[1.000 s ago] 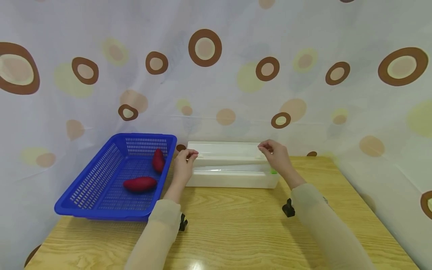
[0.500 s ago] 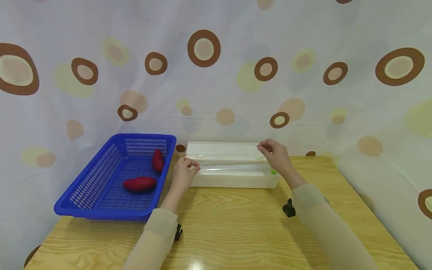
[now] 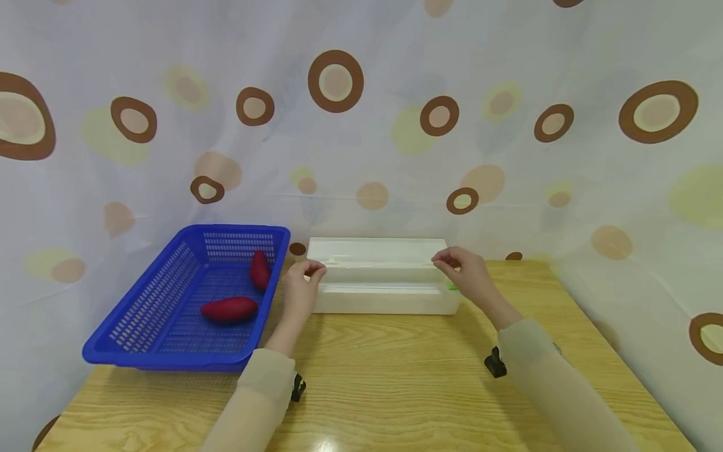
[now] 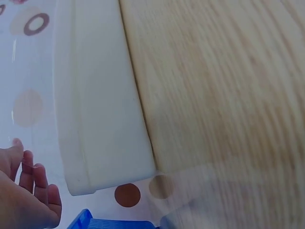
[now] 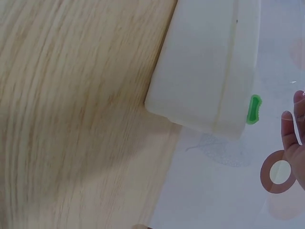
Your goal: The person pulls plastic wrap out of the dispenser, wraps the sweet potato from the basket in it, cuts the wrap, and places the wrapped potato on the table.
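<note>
A long white cling film dispenser (image 3: 384, 302) lies near the back of the table, its lid (image 3: 378, 248) raised. Over its opening, a thin sheet of clear cling film (image 3: 353, 267) shows mainly by faint glints. My left hand (image 3: 300, 290) pinches the film at the dispenser's left end, thumb against fingers. At the right end my right hand (image 3: 467, 274) pinches the other side of it. A small green piece (image 5: 254, 109) sits on the dispenser's right end. In the wrist views both hands appear only partly, at the frame edges.
To the left stands a blue plastic basket (image 3: 192, 360) with two dark red sweet-potato-like pieces (image 3: 228, 309) inside. A patterned curtain (image 3: 373, 125) hangs behind the wooden table (image 3: 384, 376).
My left hand has lowered, then risen slightly, ending below its first position. The right hand has come down a little. The film's slanting edge over the opening now looks more level.
</note>
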The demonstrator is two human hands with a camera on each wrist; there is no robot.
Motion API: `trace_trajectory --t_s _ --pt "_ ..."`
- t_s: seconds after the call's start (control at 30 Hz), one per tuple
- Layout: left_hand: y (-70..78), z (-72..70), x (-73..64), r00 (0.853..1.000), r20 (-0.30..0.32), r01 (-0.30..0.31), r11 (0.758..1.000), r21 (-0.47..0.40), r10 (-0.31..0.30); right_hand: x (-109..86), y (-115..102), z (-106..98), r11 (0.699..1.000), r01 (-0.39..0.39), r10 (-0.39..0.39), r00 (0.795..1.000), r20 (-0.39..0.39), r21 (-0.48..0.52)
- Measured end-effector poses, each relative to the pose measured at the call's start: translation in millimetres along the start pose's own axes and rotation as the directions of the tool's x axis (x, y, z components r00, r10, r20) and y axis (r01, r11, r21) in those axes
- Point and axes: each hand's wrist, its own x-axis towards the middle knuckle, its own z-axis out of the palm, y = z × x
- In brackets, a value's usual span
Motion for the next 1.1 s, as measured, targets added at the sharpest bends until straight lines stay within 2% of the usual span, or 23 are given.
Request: trace_trajectory --t_s 0.2,0.3,0.5,0.6,0.83,1.1 --pt "2.8 0.0 1.8 1.0 -0.01 0.003 1.0 0.007 -0.003 -12.1 11 4 0.994 0.086 -0.087 0.996 -0.016 -0.064" --pt "3.8 -0.5 2.8 1.0 -0.006 0.003 1.0 0.002 -0.003 -18.3 15 6 0.987 0.103 -0.104 0.995 0.002 -0.123" --pt "5.0 -2.0 3.8 1.0 0.0 -0.005 1.0 -0.028 0.005 -28.2 23 8 0.987 0.032 -0.029 0.999 0.021 -0.156" --pt "5.0 -2.4 3.8 1.0 0.0 -0.012 0.999 -0.035 0.012 -31.0 30 8 0.985 0.023 -0.022 1.0 0.004 -0.168" --pt "5.9 -3.1 5.3 1.0 0.008 0.014 1.0 -0.028 -0.014 -30.8 36 10 0.987 0.031 -0.041 0.997 -0.061 -0.156" --pt "8.5 -3.8 5.8 1.0 0.01 0.028 0.999 -0.042 -0.028 -21.9 27 5 0.996 -0.051 0.038 0.986 -0.163 -0.072"
